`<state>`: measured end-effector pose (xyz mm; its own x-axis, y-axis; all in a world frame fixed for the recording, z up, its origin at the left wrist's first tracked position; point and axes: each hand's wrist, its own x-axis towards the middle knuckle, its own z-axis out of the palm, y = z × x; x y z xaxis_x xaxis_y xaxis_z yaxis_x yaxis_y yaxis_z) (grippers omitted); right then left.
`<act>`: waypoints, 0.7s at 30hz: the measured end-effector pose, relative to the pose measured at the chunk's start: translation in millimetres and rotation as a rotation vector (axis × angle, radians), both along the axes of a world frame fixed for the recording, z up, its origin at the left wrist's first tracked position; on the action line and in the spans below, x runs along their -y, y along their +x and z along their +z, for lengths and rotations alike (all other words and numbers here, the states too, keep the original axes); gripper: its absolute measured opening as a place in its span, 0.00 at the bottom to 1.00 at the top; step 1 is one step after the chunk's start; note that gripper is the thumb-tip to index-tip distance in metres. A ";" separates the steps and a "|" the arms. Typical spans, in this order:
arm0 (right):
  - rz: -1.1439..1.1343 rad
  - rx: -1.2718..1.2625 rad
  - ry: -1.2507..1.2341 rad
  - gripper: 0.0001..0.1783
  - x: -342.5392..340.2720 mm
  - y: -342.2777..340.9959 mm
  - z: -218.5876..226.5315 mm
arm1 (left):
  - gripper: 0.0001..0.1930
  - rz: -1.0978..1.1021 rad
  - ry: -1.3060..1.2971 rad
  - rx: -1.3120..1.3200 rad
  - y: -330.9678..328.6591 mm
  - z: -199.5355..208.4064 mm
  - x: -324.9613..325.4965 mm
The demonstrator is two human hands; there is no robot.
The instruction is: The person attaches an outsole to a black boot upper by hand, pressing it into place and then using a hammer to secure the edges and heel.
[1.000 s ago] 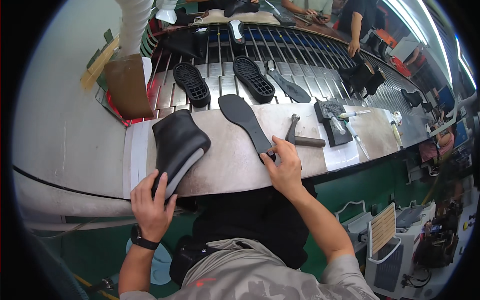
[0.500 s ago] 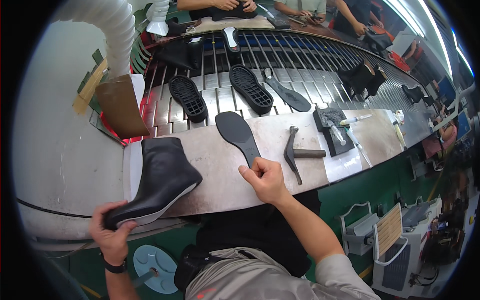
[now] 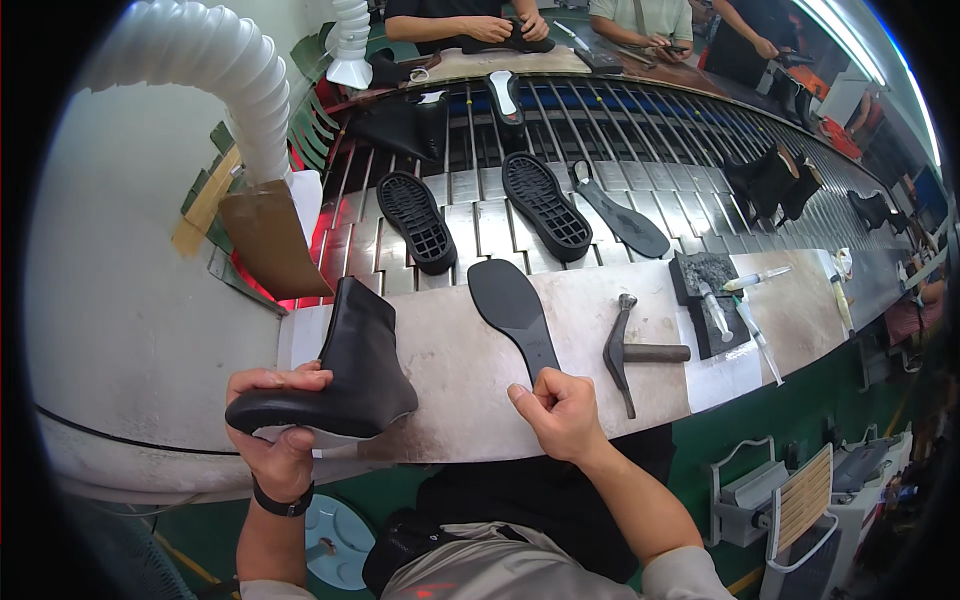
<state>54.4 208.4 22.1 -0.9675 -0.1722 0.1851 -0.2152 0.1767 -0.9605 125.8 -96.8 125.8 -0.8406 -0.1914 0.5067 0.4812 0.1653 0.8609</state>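
Note:
My left hand (image 3: 272,455) is closed around the toe of a black ankle boot (image 3: 358,355), fingers over the top and thumb under the pale bottom edge. The boot's shaft points up and away above the left end of the bench. Closer to the middle, my right hand (image 3: 562,415) grips the narrow heel end of a flat black shoe sole (image 3: 512,302), thumb raised. The sole's wide end points away from me over the bench top. A shoemaker's hammer (image 3: 622,350) lies just right of that hand.
Beyond the bench (image 3: 440,330) runs a metal slatted conveyor (image 3: 490,225) with a treaded sole (image 3: 416,222), a larger treaded sole (image 3: 546,207) and a slim sole (image 3: 620,215). Syringes (image 3: 752,278) lie around a dark block (image 3: 690,275). A white hose (image 3: 255,95) hangs at left; people work opposite.
The boot has been tilted in my left hand, so less of its pale bottom shows. The whole view has shifted, with the bench lower and further right. The right hand keeps the sole.

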 end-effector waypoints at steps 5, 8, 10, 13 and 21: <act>-0.007 -0.033 -0.006 0.26 -1.4 -1.9 -4.4 | 0.40 0.023 -0.004 -0.014 -0.3 0.4 -3.4; 0.003 -0.034 -0.007 0.25 -3.9 -1.4 -2.0 | 0.39 0.006 0.015 -0.011 -3.9 -1.4 -7.3; -0.006 -0.041 -0.014 0.25 -2.9 -1.8 -2.9 | 0.39 0.047 -0.026 -0.047 -2.3 -4.3 -6.5; 0.009 -0.045 -0.048 0.25 0.3 -2.6 -2.5 | 0.38 0.068 -0.064 -0.063 6.0 -4.1 -4.3; 0.025 -0.052 -0.082 0.26 -3.6 0.0 -1.5 | 0.36 0.075 -0.080 -0.050 11.3 -13.0 1.8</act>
<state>54.4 212.0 20.6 -0.9518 -0.1784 0.2493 -0.2683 0.0915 -0.9590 137.0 -98.6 112.9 -0.7990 -0.2098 0.5636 0.5068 0.2697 0.8188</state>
